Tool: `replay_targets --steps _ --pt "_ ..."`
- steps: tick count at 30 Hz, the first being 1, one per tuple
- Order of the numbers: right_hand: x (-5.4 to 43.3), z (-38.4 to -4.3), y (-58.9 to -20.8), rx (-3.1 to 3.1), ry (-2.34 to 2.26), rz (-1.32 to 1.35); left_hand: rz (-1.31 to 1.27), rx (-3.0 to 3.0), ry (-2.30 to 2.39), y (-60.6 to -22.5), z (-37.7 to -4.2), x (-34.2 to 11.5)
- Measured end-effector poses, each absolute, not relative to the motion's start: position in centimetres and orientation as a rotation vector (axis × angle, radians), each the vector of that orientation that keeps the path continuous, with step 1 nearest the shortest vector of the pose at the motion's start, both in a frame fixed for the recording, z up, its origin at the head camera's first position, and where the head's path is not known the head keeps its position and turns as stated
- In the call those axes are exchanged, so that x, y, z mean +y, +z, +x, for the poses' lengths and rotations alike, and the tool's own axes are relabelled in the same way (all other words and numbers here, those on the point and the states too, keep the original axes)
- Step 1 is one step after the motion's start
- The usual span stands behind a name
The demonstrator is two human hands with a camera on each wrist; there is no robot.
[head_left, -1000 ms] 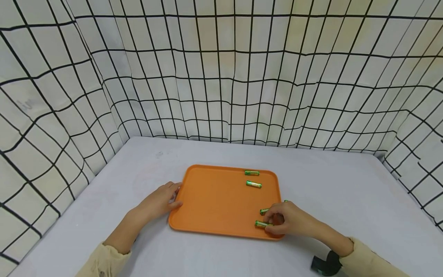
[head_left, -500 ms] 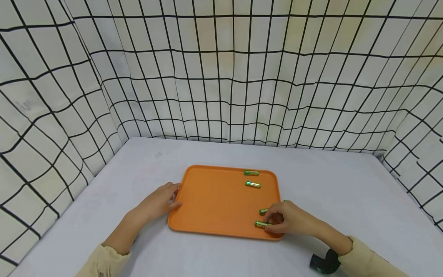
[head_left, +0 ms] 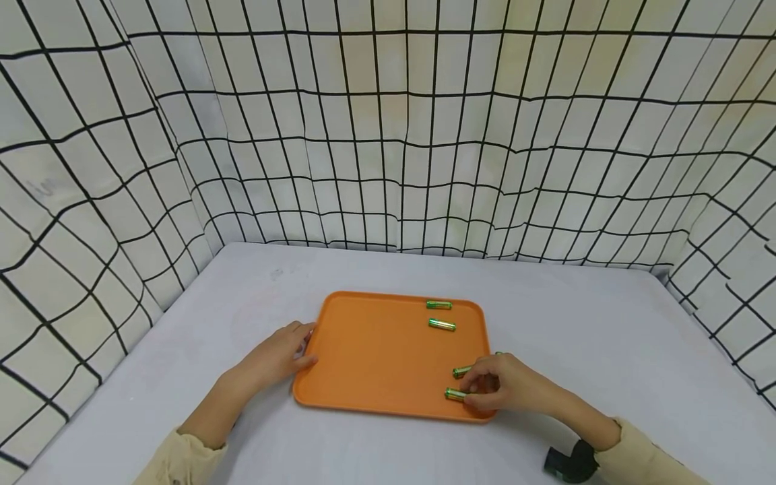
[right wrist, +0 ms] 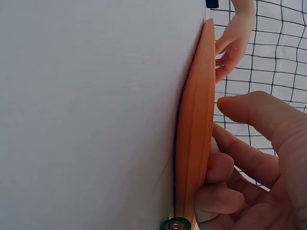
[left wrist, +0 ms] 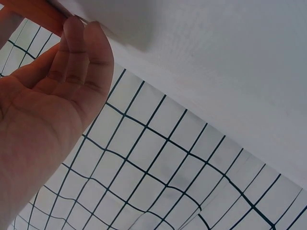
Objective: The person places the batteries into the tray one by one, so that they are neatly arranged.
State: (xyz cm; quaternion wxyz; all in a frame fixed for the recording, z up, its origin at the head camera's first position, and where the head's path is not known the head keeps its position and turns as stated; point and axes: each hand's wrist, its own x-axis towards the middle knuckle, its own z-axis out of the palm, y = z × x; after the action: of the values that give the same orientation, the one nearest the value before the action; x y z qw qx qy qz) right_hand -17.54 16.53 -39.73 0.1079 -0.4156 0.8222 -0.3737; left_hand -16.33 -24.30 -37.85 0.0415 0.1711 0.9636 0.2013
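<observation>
An orange tray (head_left: 382, 357) lies on the white table. At its left rim my left hand (head_left: 274, 356) holds it, thumb over the edge and fingers around the outside; in the left wrist view the curled fingertips meet the orange rim. My right hand (head_left: 506, 384) reaches over the tray's right side. Its thumb and index finger pinch the right end of the nearest green battery (head_left: 455, 394), which the tray wall hides in the right wrist view. Another battery (head_left: 461, 371) lies just beyond, partly covered by the fingers. Farther back on the tray are two more, an upper battery (head_left: 439, 305) and a lower battery (head_left: 442, 325).
Just outside the tray's right rim a battery end (right wrist: 176, 224) shows beside the right fingers. A black object (head_left: 570, 463) sits by the right sleeve. White walls with a black grid (head_left: 388, 155) enclose the back and sides of the table (head_left: 582, 323).
</observation>
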Motion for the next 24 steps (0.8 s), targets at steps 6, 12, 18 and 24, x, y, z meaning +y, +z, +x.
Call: replay_targets --steps 6,12,18,24 --pt "16.69 -17.44 -39.92 2.413 -1.151 -1.219 0.517 2.949 0.617 -37.95 -16.34 -24.32" --pt "16.81 -17.23 -39.88 2.407 -1.189 -1.209 0.518 2.949 0.620 -38.01 -16.34 -24.32" --pt "17.01 -17.08 -39.77 2.393 -1.223 -1.175 0.522 2.956 0.615 -38.03 -16.36 -24.33" --pt "17.27 -16.99 -39.74 2.369 -1.268 -1.178 0.525 2.957 0.621 -37.98 -16.28 -24.30"
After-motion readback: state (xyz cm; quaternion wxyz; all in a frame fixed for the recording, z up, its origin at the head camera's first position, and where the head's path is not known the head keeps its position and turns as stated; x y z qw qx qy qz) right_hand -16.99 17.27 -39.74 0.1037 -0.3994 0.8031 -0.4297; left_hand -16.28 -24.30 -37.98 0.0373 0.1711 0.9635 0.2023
